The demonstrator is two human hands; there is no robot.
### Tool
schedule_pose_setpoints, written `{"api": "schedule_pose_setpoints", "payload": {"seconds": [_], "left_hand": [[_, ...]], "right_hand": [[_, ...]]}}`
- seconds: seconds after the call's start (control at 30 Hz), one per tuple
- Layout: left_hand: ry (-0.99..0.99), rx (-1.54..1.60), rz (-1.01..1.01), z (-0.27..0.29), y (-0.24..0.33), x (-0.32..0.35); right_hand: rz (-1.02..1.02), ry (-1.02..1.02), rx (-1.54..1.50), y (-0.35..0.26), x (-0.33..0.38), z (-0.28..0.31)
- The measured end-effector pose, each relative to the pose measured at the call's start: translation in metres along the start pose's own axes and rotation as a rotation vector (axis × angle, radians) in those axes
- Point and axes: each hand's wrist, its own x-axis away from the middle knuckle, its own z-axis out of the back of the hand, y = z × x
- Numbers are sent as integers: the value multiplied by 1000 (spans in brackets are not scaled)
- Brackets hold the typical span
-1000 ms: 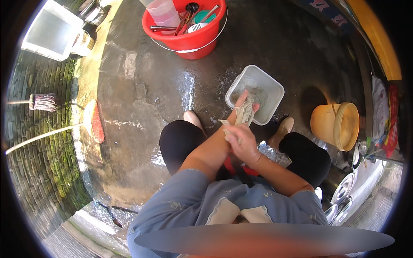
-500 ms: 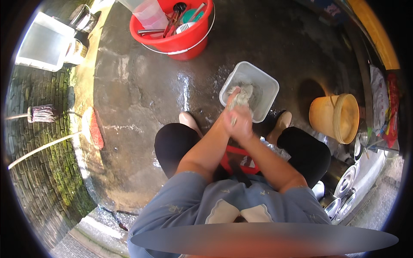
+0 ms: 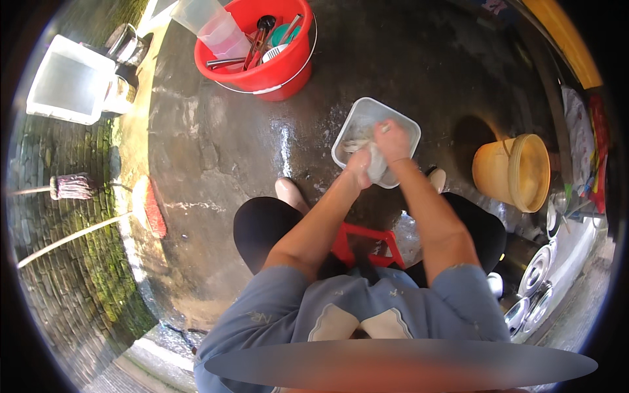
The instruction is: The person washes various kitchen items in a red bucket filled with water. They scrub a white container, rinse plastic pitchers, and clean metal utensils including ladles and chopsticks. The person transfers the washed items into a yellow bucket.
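A wet, pale cloth (image 3: pixel 376 165) is stretched between my two hands over a whitish square plastic tub (image 3: pixel 409 124) on the wet floor. My left hand (image 3: pixel 360 165) is closed round the cloth's lower left part, near the tub's front rim. Higher and to the right, my right hand (image 3: pixel 393 140) grips the cloth's other part inside the tub's outline; the fingers are slightly blurred. Part of the cloth hangs to the left of the hands, above the tub's bottom. Murky greyish water seems to lie in the tub.
A red bucket (image 3: pixel 282 77) with utensils and a clear container (image 3: pixel 219 33) stands ahead. At right is a yellowish bucket (image 3: pixel 495 171), with metal pots and lids (image 3: pixel 536 270) nearer. A red stool (image 3: pixel 390 249) is beneath me. A broom (image 3: pixel 152 208) and mop (image 3: pixel 71 187) lie left.
My hands have come out of a tight twist around the cloth. The right hand has moved forward and right, the left slightly back, and the cloth is now spread between them.
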Motion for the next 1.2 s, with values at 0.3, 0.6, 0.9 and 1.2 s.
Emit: {"api": "schedule_pose_setpoints", "payload": {"seconds": [0.3, 0.6, 0.9, 1.2], "left_hand": [[277, 80, -157, -7, 26, 18], [152, 47, -59, 56, 23, -20], [-50, 171, -88, -13, 33, 26], [249, 49, -146, -7, 24, 8]], "right_hand": [[240, -900, 379, 11, 6, 106], [453, -501, -394, -81, 113, 79], [68, -239, -447, -48, 74, 42], [-219, -165, -571, -2, 38, 7]]}}
